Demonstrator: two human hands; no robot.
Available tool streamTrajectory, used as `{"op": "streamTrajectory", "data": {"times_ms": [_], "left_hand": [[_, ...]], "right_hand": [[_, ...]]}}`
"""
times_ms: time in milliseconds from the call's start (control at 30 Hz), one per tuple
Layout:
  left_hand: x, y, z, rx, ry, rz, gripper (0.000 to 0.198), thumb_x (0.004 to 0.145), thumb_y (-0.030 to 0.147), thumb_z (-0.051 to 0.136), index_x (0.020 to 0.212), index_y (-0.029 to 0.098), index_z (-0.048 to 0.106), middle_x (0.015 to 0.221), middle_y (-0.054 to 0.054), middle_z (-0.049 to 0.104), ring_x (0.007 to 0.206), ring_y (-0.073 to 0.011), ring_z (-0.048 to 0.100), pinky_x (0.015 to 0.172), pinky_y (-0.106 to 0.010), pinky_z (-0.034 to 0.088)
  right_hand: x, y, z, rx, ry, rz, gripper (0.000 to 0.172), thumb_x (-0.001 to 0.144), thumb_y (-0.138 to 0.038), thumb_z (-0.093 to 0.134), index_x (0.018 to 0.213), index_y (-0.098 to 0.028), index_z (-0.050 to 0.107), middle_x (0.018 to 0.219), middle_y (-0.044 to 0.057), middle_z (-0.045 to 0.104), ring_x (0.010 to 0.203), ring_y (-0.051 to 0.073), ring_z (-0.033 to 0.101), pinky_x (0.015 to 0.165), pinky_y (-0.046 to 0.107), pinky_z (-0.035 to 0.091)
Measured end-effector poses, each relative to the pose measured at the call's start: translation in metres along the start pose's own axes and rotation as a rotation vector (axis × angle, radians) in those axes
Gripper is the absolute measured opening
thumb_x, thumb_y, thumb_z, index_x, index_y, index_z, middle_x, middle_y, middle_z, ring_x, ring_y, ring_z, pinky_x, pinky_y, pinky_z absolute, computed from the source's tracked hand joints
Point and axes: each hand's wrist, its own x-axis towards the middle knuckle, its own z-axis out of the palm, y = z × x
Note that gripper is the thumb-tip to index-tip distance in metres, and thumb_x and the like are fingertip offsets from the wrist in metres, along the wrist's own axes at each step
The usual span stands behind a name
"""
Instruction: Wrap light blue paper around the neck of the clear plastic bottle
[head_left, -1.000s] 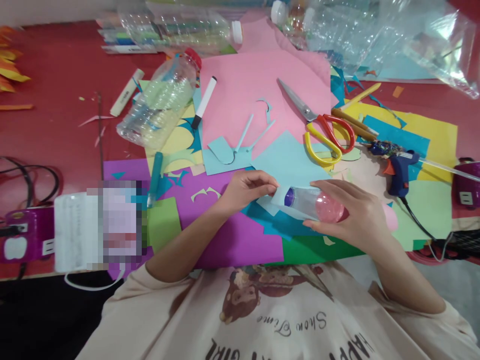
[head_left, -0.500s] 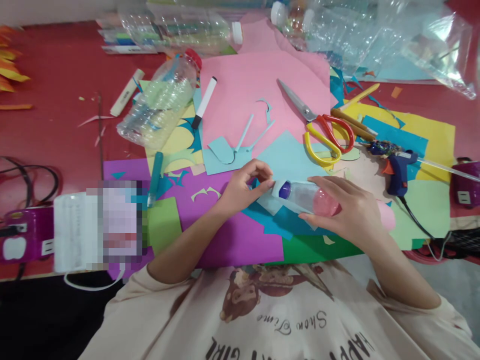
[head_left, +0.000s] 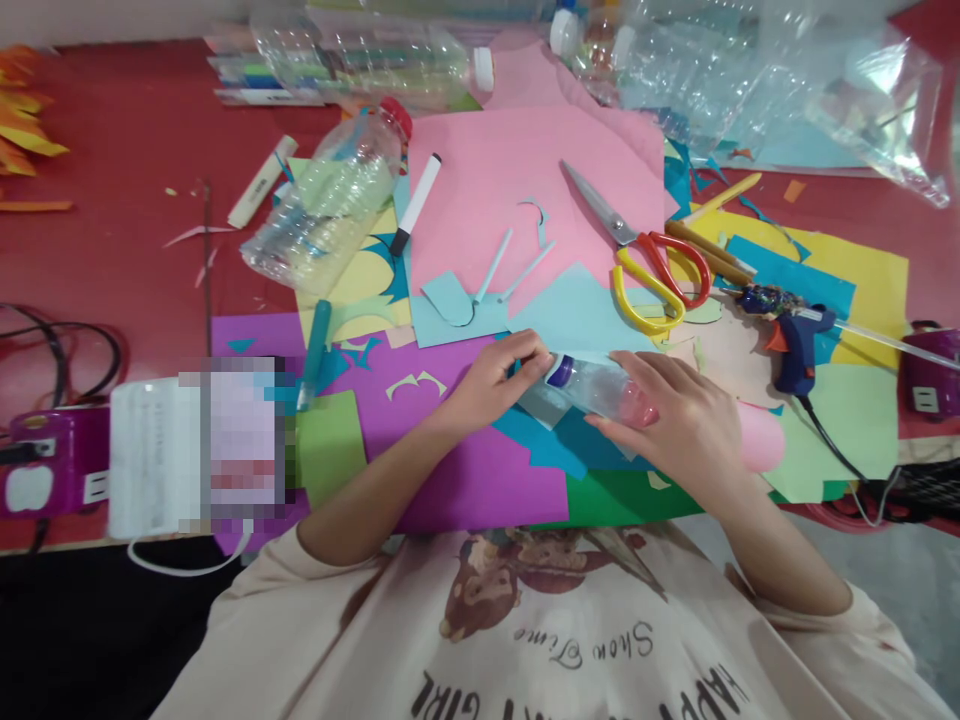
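A small clear plastic bottle (head_left: 600,388) with a purple cap and a pink lower half lies on its side over the coloured paper sheets. My right hand (head_left: 686,425) curls over its pink end and holds it down. My left hand (head_left: 495,378) pinches a light blue paper piece (head_left: 541,398) against the bottle's capped end. Both hands rest low over the purple sheet (head_left: 450,470) and a dark blue scrap (head_left: 555,445).
Red-and-yellow scissors (head_left: 649,265), a blue glue gun (head_left: 795,335) with its cord, a marker (head_left: 416,205), empty clear bottles (head_left: 330,205), a large pink sheet (head_left: 517,180) and crumpled plastic (head_left: 750,70) crowd the red table (head_left: 112,240). A purple device (head_left: 45,475) and cables sit left.
The bottle has tipped lower and shifted slightly left onto the paper. My left hand has closed in on the capped end with the blue paper; my right hand followed.
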Motion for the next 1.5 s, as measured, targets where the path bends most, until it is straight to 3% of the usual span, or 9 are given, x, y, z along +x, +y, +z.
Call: {"op": "streamTrajectory", "data": {"times_ms": [333,667,900,1100,1500], "left_hand": [[-0.003,-0.001,0.009,0.232,0.067,0.023,0.038,0.098,0.045,0.028,0.069,0.022,0.032,0.065,0.003,0.038,0.060,-0.0124,0.039,0.061,-0.028,0.034],[0.000,-0.002,0.002,0.354,-0.018,-0.005,0.032,0.095,0.036,0.033,0.067,0.022,0.030,0.062,0.003,0.038,0.059,-0.0135,0.040,0.058,-0.028,0.032],[0.001,-0.001,-0.003,0.504,-0.105,0.005,0.030,0.095,0.031,0.030,0.067,0.020,0.033,0.059,0.004,0.040,0.058,-0.0134,0.040,0.071,-0.032,0.032],[0.004,0.008,-0.002,0.575,-0.100,0.018,0.027,0.092,0.025,0.028,0.065,0.021,0.025,0.055,0.005,0.031,0.053,-0.0134,0.033,0.072,-0.032,0.031],[0.001,0.008,-0.005,0.680,-0.122,0.086,0.028,0.097,0.028,0.027,0.069,0.022,0.032,0.058,0.002,0.046,0.054,-0.0160,0.039,0.067,-0.032,0.031]], "right_hand": [[-0.001,-0.002,0.005,-0.040,-0.014,0.015,0.054,0.083,-0.057,0.060,0.116,-0.014,0.058,0.101,0.009,0.071,0.083,0.021,0.066,0.064,0.030,0.046],[0.002,-0.005,0.010,-0.073,-0.058,0.020,0.051,0.085,-0.055,0.059,0.114,-0.013,0.059,0.097,0.010,0.071,0.081,0.022,0.065,0.063,0.032,0.044],[0.002,-0.007,0.011,-0.079,-0.077,0.015,0.051,0.085,-0.054,0.059,0.115,-0.013,0.059,0.095,0.009,0.070,0.079,0.022,0.064,0.062,0.032,0.043],[0.003,-0.009,0.010,-0.075,-0.074,0.014,0.049,0.085,-0.052,0.059,0.114,-0.012,0.060,0.093,0.009,0.070,0.078,0.022,0.063,0.062,0.032,0.044],[0.005,-0.008,0.009,-0.069,-0.099,0.015,0.050,0.085,-0.053,0.059,0.113,-0.012,0.059,0.093,0.010,0.070,0.078,0.022,0.064,0.063,0.032,0.044]]}}
